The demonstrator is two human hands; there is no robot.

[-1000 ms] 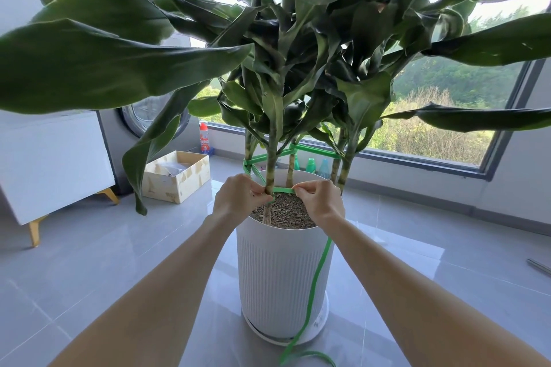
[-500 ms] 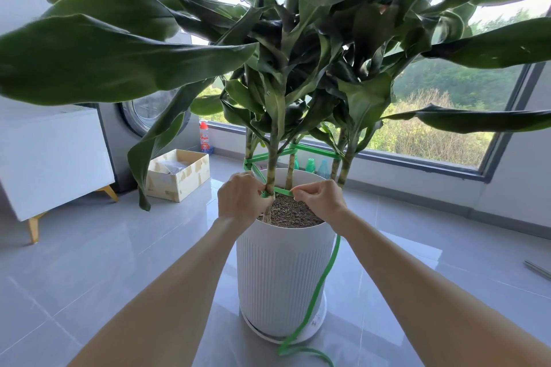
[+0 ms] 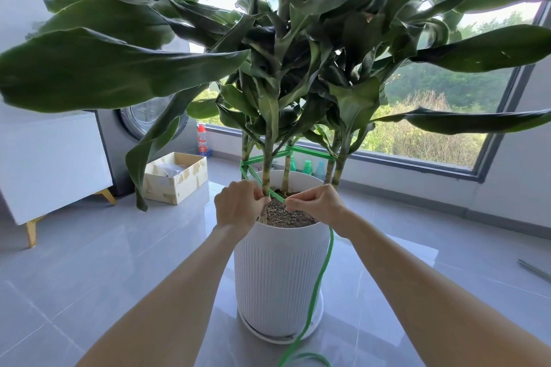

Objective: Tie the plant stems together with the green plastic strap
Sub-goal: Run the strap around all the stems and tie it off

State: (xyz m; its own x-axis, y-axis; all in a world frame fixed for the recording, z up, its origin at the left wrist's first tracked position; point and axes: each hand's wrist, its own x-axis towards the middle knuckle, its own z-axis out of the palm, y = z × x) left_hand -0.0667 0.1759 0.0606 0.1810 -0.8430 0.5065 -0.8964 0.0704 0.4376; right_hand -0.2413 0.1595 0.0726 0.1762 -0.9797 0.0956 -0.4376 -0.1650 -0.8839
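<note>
A tall leafy plant with several thin stems grows from soil in a white ribbed pot. A green plastic strap loops around the stems just above the pot rim, and its free end hangs down the pot's right side to the floor. My left hand pinches the strap against the near front stem. My right hand pinches the strap over the soil, a short taut length running between the two hands.
A cardboard box sits on the tiled floor at the left, beside a white cabinet and a washing machine. Bottles stand by the window sill behind the pot. Broad leaves overhang both sides.
Both hands stayed at the front stem and rose slightly; the strap between them now slants up toward the stem. The hanging strap end shifted a little.
</note>
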